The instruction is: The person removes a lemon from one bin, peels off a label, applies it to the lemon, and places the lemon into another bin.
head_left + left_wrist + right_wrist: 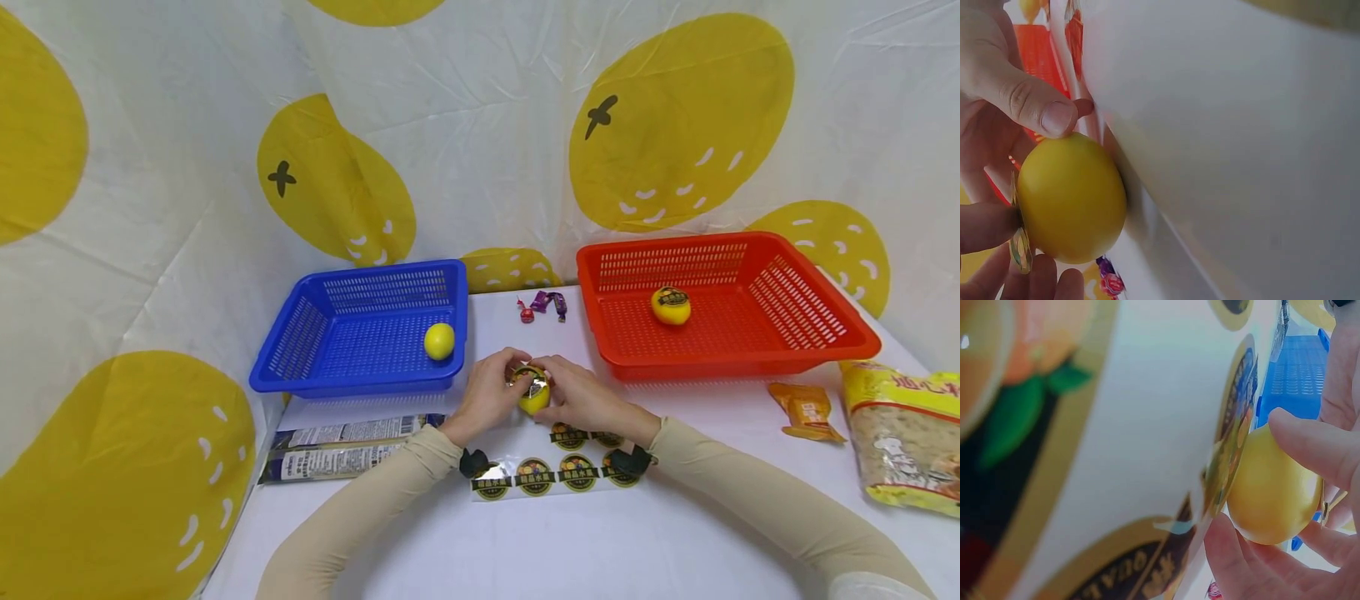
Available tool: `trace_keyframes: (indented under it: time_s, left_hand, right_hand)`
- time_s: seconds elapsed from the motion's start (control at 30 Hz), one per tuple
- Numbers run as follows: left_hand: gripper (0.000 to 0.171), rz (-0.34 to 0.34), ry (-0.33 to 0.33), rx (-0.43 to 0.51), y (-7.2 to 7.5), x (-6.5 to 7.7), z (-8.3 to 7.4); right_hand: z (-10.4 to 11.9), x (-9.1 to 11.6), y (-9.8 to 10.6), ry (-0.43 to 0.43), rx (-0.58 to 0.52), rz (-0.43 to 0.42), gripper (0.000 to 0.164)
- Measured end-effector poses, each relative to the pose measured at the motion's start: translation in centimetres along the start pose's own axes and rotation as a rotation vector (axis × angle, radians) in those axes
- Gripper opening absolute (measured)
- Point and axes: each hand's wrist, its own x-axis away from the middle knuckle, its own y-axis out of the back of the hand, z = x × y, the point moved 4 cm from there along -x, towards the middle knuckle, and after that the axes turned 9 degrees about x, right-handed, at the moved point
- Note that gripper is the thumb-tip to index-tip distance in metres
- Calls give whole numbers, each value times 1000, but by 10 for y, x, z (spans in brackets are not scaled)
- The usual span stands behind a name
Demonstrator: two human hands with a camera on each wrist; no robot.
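Observation:
A yellow lemon (534, 402) stands on the white table between both hands, with a shiny round fruit sticker (534, 383) on its upper side. My left hand (491, 390) has its thumb pressed on that sticker; its fingers bend round the lemon's far side. From the right, my right hand (581, 396) grips the lemon between its thumb, on the near side, and its fingers behind. In the left wrist view the sticker's edge (1021, 250) lifts off the lemon (1075, 200). Just below the hands lies a sheet of black-and-gold stickers (555, 477), partly under the right wrist.
A blue basket (300, 292) with a plain lemon (439, 342) stands left. The red basket (720, 367) at right holds a stickered lemon (671, 307). Wrapped candies (551, 302) lie behind the hands, long packets (337, 450) left, an orange packet (807, 412) and large bag (907, 442) right.

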Motion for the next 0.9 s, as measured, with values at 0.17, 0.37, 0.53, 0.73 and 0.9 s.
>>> trace_keyframes:
  time_s: [0.17,0.37,0.53,0.73,0.9]
  left_hand:
    - [24,-7,21,24,-1,0,1]
    - [17,-47,-37,-25,-2,1,1]
    - [15,-51,-42,-30,-2,2,1]
    - [15,-47,-59,-26,-3,1,2]
    - [14,-57,-67,-19,-5,0,3]
  right_hand:
    - [0,0,0,8,-5,-7,77]
    - [-2,1,1,12,-21,-11,75]
    - [-2,1,3,-14,-48,21,76]
    - [-2,6,9,-26,-59,-11,70]
    - [-1,8,15,-24,-52,-91,39]
